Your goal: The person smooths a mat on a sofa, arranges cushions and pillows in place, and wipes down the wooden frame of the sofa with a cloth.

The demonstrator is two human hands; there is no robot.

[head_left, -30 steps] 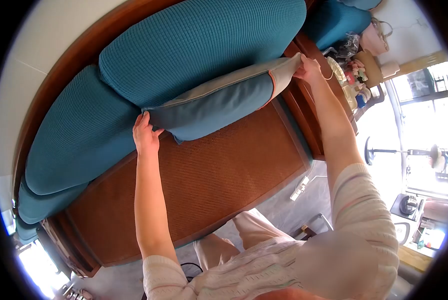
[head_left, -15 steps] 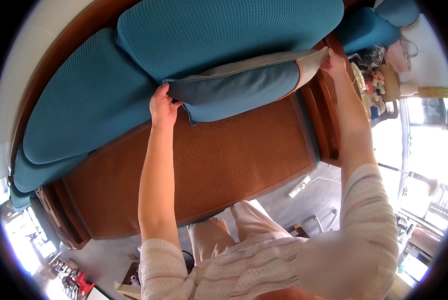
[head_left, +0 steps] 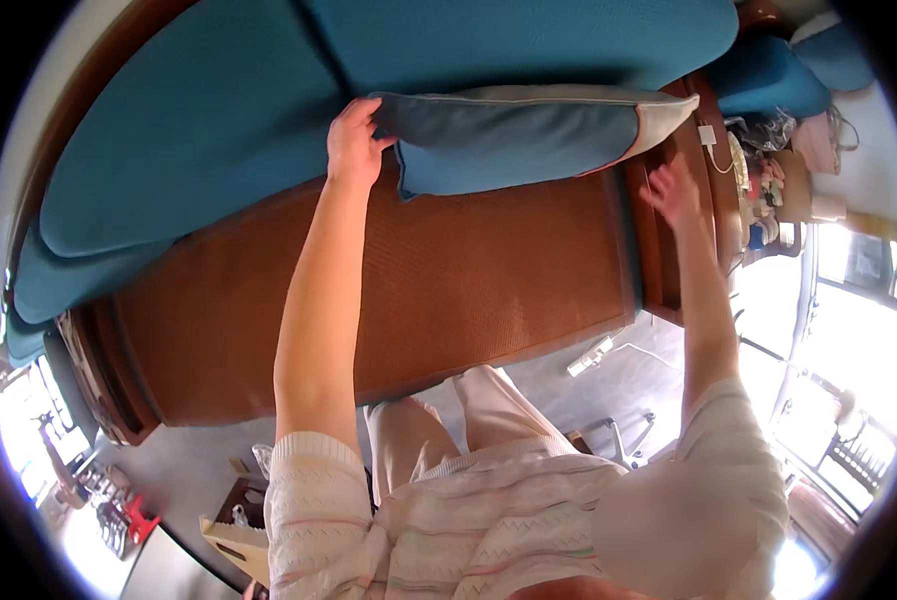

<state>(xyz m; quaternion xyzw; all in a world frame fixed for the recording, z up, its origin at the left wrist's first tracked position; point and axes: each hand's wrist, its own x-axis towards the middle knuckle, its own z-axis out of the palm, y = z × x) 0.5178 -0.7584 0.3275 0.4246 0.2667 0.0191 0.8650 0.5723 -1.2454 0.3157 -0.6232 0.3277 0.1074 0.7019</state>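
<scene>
A blue pillow (head_left: 508, 145) with a beige end and orange piping leans along the sofa's back on the brown seat mat (head_left: 468, 290). My left hand (head_left: 356, 142) pinches the pillow's upper left corner between fingers and thumb. Off the beige end, my right hand (head_left: 674, 192) is open with its fingers apart, slightly blurred. It holds nothing and is above the wooden armrest (head_left: 658, 250). Teal ribbed covers wrap the back cushions (head_left: 528, 45) behind the pillow.
Beyond the right armrest stand a white charger (head_left: 707, 135) with a cable and a side table crowded with small items (head_left: 768, 185). A white power strip (head_left: 590, 357) lies on the grey floor. At lower left is a cardboard box (head_left: 233, 545).
My right hand has let go of the pillow's beige corner and drawn back toward me. The left hand still grips its corner. The view has shifted, and the pillow sits higher in it.
</scene>
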